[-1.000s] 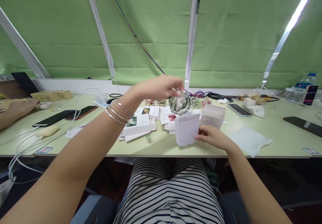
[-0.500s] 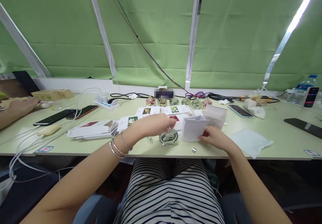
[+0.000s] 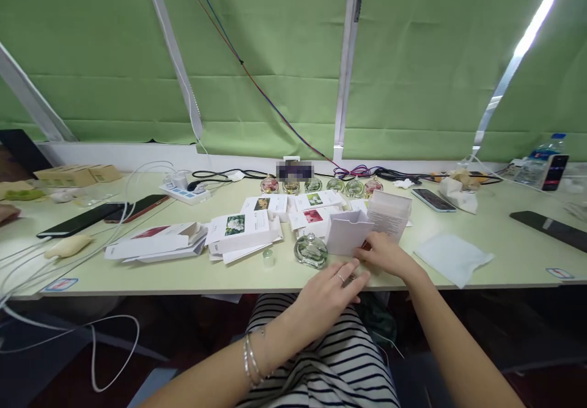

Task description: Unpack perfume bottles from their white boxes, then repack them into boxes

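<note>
My left hand (image 3: 334,289) reaches to the table's front edge, its fingers closing over a small silver metal collar that they mostly cover. My right hand (image 3: 384,254) grips the lower right side of a white carton (image 3: 347,234), which stands upright with its top open. To the left of the carton is a round glass perfume bottle (image 3: 310,251) with pale green contents and its spray nozzle bare. A small clear greenish cap (image 3: 268,257) stands farther left. Just behind my right hand leans a translucent printed sleeve (image 3: 389,214).
Flower-picture cartons (image 3: 241,232) lie left and behind. Several perfume bottles (image 3: 313,185) line the back. Phones (image 3: 433,200), a white tissue (image 3: 453,259), a power strip (image 3: 184,194) and cables surround them. Another person's hand (image 3: 8,213) shows at far left.
My left hand has left the perfume bottle's top and moved right and nearer, over the silver collar. My right hand stays at the carton. The view has shifted slightly; the other person's hand has withdrawn leftward.
</note>
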{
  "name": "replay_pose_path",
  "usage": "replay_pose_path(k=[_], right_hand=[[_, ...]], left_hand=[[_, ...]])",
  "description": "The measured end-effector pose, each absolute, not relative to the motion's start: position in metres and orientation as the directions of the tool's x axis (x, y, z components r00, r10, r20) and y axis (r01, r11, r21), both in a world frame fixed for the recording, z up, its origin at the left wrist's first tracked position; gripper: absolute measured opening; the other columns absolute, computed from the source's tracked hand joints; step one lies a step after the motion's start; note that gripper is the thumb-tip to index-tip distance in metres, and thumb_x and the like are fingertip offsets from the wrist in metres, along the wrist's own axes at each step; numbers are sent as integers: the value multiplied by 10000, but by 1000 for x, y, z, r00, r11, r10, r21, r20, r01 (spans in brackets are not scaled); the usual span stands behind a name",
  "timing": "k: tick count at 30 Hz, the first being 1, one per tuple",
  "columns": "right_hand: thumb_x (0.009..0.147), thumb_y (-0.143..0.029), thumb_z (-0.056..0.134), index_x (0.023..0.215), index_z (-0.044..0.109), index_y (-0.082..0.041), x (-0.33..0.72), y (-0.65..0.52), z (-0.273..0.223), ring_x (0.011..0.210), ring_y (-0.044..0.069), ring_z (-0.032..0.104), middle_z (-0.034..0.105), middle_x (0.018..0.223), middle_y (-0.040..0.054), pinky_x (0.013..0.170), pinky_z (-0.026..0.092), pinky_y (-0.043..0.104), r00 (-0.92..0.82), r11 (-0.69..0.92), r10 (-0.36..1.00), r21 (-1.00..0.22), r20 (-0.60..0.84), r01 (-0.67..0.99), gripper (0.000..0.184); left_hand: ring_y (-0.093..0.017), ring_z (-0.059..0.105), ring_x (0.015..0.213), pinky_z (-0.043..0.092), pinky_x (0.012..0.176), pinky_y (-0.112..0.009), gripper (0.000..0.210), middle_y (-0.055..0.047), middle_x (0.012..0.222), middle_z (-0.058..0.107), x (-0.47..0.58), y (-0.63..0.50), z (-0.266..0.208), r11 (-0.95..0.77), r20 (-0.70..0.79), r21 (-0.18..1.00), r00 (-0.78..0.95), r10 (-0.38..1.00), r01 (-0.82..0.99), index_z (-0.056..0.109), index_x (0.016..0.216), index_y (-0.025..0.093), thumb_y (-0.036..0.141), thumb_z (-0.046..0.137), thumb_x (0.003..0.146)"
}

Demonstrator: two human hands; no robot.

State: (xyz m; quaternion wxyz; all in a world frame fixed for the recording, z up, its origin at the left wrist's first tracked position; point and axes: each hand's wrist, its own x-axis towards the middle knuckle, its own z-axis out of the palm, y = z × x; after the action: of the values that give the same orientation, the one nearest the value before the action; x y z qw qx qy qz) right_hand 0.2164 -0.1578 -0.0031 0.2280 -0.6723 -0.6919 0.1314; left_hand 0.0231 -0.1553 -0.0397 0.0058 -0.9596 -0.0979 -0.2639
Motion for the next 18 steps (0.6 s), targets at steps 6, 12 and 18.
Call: replay_pose_path(k=[6,12,18], right_hand=[[761,-236,490,734,590,-166,220,-160,-3,668,191,608,677,728,62,586,403,257,24,46,989,-466,144,883,125],[778,-246,487,689,567,-181,217,-163,2,669,209,602,666,705,66,580,386,273,6,55,991,-447,135,893,137],[787,-268,504,762,541,-177,219,-180,13,684,221,593,663,755,84,573,385,286,58,-1,990,-410,126,912,101]], left_hand=[[-222,559,954,483,827,-354,365,-104,966,625,40,-142,-49,-968,443,224,874,201,109,563,1062,179,-6,394,796],[-181,605,893,506,803,-319,199,-72,976,622,27,-148,-49,-735,577,678,631,519,-16,609,994,229,161,535,821],[-192,657,863,522,782,-301,238,-22,835,642,17,-167,-40,-134,279,894,298,913,-428,607,882,200,305,705,693]])
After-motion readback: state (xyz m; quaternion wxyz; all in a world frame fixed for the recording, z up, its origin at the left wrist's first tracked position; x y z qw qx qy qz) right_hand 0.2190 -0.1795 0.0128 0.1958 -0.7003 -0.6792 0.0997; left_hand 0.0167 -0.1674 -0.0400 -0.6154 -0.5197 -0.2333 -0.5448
